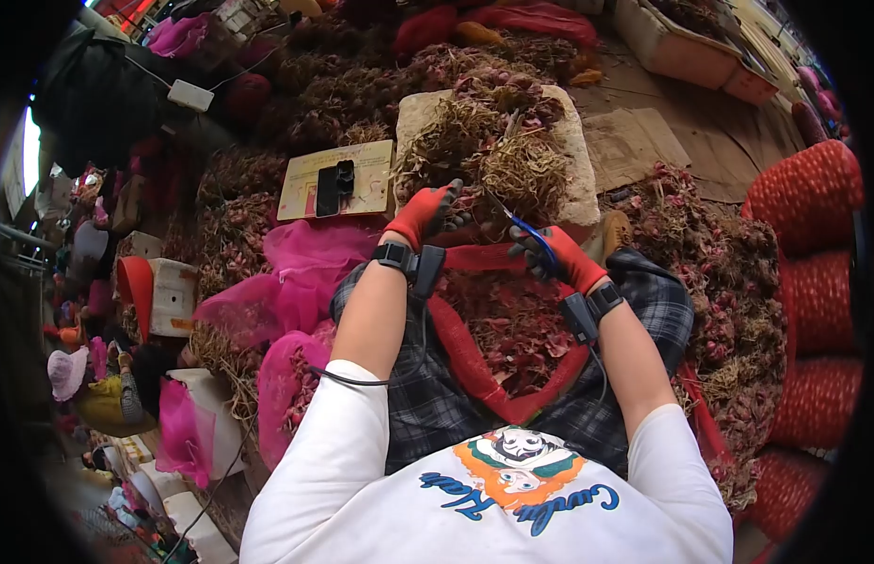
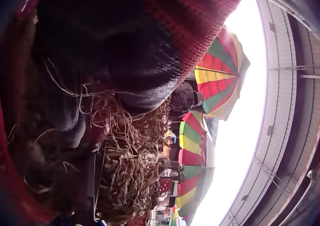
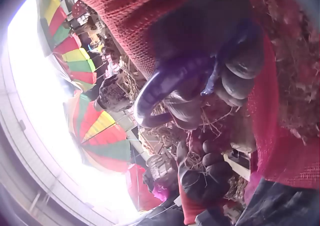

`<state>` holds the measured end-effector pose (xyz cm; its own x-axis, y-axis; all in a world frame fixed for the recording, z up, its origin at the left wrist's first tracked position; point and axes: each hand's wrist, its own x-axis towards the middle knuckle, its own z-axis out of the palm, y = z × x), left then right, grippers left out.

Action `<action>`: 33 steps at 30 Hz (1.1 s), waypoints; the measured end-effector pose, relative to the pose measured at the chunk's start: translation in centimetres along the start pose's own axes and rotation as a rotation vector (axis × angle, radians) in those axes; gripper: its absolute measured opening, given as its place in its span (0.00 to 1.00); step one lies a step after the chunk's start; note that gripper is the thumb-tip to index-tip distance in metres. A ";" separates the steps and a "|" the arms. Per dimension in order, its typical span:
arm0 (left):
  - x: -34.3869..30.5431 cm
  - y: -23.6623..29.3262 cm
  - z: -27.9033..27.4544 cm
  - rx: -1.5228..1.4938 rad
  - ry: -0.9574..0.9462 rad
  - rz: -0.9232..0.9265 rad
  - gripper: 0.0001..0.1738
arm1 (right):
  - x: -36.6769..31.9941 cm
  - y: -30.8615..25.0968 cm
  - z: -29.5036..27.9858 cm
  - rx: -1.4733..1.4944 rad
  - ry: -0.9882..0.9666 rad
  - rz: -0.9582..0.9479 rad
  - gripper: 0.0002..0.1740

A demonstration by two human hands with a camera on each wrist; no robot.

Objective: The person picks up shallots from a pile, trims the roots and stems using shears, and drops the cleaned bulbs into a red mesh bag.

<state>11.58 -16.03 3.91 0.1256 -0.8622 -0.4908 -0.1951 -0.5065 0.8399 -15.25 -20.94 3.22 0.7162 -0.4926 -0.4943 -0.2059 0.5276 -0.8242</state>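
In the head view my left hand [image 1: 427,211], in a red glove with dark grey palm, is at the near edge of a pile of dried shallots [image 1: 526,174]. Its fingers grip a shallot [image 2: 96,134], mostly hidden by the dark glove, with thin dry strands sticking out. My right hand [image 1: 566,256], gloved alike, holds scissors [image 1: 533,235] with its fingers around the blue handles [image 3: 162,83]. The scissor blades point toward the left hand. Below both hands a red mesh bag [image 1: 460,343] lies open between the knees, with loose reddish shallots and skins inside.
The pile rests on a pale foam block [image 1: 578,155]. Left of it, a black phone [image 1: 335,188] lies on a yellowish box [image 1: 371,188]. Pink netting [image 1: 305,268] spreads beside the left arm. More shallots [image 1: 728,282] and full red mesh sacks [image 1: 813,301] line the right side.
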 end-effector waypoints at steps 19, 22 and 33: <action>-0.1 -1.2 1.0 -0.164 -0.088 0.048 0.24 | 1.8 0.4 -1.5 -0.108 -0.101 0.059 0.19; 1.2 -2.7 -0.1 0.470 -0.061 0.331 0.20 | 3.4 -0.4 -1.8 -0.382 0.037 -0.010 0.22; -6.4 1.4 3.4 -0.593 -0.254 0.226 0.22 | -7.8 -0.2 -0.1 -0.211 0.070 -0.078 0.19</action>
<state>7.17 -11.22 7.44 -0.1024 -0.9583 -0.2669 0.3849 -0.2856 0.8776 -20.82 -17.26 7.20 0.6889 -0.5771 -0.4386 -0.2917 0.3332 -0.8966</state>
